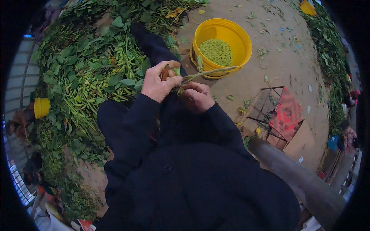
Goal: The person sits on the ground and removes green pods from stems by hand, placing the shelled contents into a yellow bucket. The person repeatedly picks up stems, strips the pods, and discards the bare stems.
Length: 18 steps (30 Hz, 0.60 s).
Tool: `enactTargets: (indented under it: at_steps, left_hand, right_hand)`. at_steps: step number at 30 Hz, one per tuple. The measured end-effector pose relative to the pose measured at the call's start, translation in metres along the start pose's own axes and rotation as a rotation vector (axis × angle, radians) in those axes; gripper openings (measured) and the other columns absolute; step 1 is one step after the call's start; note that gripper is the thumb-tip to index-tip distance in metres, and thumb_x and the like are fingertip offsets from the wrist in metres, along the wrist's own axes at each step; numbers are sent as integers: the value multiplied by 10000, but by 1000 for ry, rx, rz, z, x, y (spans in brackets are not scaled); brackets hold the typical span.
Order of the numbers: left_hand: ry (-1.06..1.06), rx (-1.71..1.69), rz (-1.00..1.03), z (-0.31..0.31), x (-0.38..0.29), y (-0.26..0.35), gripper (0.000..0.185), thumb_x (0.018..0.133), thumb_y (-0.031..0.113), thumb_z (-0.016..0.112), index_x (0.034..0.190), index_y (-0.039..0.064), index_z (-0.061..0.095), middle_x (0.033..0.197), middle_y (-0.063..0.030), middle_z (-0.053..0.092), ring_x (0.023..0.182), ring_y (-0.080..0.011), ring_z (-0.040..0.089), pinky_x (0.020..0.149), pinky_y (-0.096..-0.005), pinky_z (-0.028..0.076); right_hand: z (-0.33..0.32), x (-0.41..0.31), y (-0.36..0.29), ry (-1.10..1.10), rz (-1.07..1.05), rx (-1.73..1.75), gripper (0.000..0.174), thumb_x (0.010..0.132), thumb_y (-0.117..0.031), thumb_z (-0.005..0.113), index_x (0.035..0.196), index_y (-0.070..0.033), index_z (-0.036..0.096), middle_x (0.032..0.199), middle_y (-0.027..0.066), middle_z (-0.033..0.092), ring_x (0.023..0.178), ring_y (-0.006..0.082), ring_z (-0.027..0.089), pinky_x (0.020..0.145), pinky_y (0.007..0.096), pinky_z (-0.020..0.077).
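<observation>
Above my lap, my left hand [164,80] is closed around a green plant stem [208,72], which points out to the right with a leaf or two on it. Something green, perhaps a pod, shows between my left fingers. My right hand [199,95] is just below the stem, its fingertips at the stem's lower part; whether it grips a pod there is hidden. Just beyond my hands stands a yellow plastic bucket [244,43], partly filled with green pods [216,52]. A large heap of leafy bean plants with pods [95,86] lies on my left.
On the right, a metal-framed stool with a red woven seat [286,112] lies tipped over near a thick grey post [297,176]. A smaller yellow bucket [42,108] is beyond the heap. More plants [326,57] line the far right, with people partly visible beyond.
</observation>
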<state>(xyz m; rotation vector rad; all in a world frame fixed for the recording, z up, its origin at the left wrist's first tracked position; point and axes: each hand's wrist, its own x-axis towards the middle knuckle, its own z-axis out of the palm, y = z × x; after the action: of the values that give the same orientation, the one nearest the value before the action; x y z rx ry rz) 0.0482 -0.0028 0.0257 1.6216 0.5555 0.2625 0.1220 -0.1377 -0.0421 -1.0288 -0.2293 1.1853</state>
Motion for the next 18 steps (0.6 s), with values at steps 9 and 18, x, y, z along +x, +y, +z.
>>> enactTargets:
  at_steps: [9,18]
  left_hand:
    - [296,193,160,8,-12,-2,122,706,25,628,814,-19,595,627,21,502,550,-32,412,500,-187,351]
    - [382,162,180,10,-17,-11,96,708,37,629,787,-10,600,606,13,494,531,-42,399,481,-200,343]
  right_hand:
    - [4,0,8,63,134,242,205,792,-34,489,980,-16,568,665,20,543,433,64,417,395,204,314]
    - [31,-47,-2,-336,150,-246,226,874,-105,459,1056,-12,556,727,19,563,515,40,426,468,167,321]
